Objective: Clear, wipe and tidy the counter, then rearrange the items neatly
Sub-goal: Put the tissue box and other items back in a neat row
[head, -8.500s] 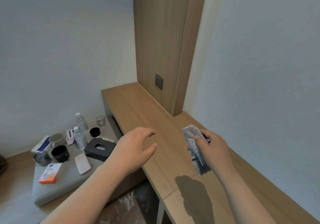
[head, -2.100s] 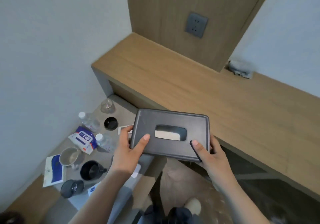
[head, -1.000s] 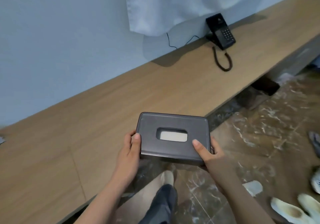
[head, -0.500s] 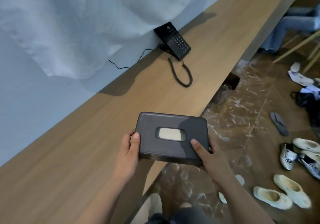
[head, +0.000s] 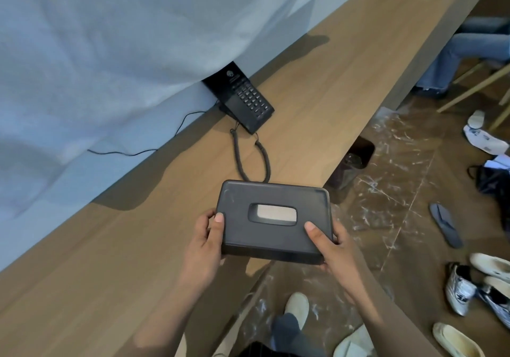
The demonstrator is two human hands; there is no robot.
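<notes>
Fingers (head: 218, 220) of left hand (head: 202, 246) and right hand (head: 336, 251) clamp tissue box (head: 276, 242), tissue (head: 276, 212) visible inside.

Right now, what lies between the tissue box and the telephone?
Only the coiled cord of the telephone, looping over bare counter; the head view shows it.

both hands, left hand (head: 205, 242) and right hand (head: 329, 249), grip a dark tissue box (head: 271, 218) over the wooden counter (head: 138, 246) edge, seemingly not touching it.

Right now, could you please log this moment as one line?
left hand, right hand: grip tissue box | over counter edge | phone beyond
</notes>
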